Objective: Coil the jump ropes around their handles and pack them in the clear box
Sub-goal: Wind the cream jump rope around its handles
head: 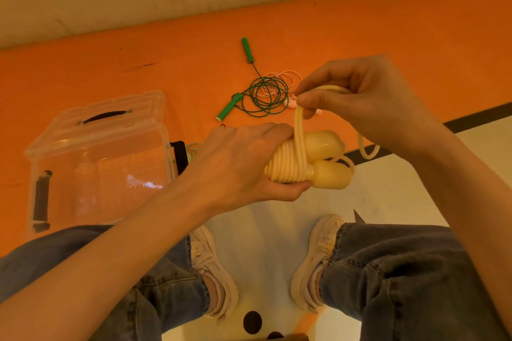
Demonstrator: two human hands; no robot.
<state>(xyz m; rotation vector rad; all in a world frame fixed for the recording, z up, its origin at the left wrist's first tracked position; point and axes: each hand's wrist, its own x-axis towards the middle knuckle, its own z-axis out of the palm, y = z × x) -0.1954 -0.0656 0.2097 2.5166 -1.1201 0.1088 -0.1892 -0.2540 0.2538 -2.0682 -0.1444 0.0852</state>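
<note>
The left hand gripped the yellow handles, and the right hand, just above, pinched their rope. Beyond both hands the green rope lay on an orange mat; the clear box stood left of the left hand.

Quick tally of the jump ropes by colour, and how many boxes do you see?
Yellow jump rope, in both hands, partly coiled: 1
Green jump rope, loose on the orange mat: 1
Pink jump rope, loose, tangled with the green one: 1
Clear box, lid open: 1
Total: 4
</note>
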